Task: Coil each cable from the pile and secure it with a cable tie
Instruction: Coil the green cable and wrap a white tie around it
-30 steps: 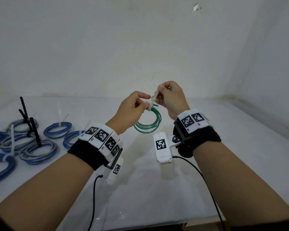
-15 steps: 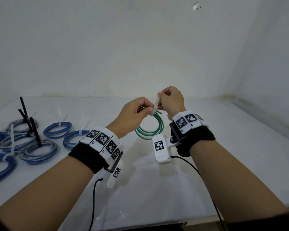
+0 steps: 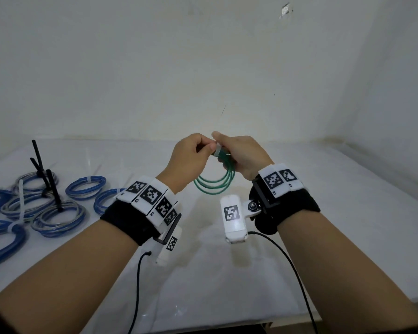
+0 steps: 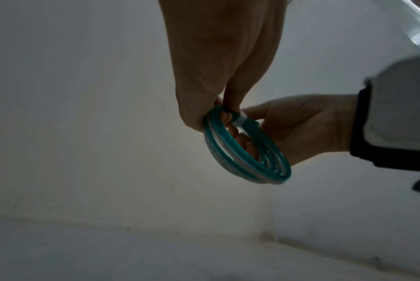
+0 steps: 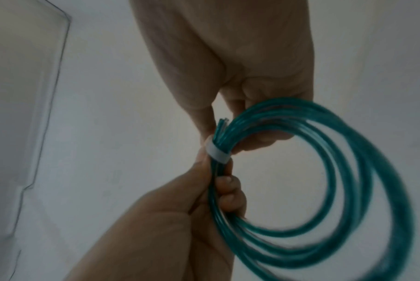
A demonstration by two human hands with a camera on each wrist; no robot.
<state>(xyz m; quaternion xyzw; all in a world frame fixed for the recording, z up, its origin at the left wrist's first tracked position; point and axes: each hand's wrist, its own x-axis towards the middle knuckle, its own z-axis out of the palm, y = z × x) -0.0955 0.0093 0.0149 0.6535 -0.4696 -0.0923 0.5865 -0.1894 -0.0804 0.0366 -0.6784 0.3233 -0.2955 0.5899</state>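
Note:
A green cable coil (image 3: 214,188) hangs in the air between my two hands, above the white table (image 3: 323,213). A white cable tie (image 3: 218,150) sits as a snug band round the top of the coil, where the cable's cut ends stick out. My left hand (image 3: 206,148) pinches the coil right beside the tie (image 5: 217,150), thumb against curled fingers. My right hand (image 3: 227,147) grips the coil (image 5: 348,190) on the tie's other side, thumb by the band. The tie's tail is hidden. In the left wrist view the coil (image 4: 240,157) dangles below both hands.
Several tied coils of blue cable (image 3: 86,188) and grey cable (image 3: 58,218) lie at the table's left. Black cable ties (image 3: 52,191) stick up from some. The table's front edge (image 3: 227,330) is near my forearms. Walls close in behind and at the right.
Both hands have come closer together and dropped slightly. The white tie's tail, held upright by my right hand before, no longer shows. The coil has tilted with my hands.

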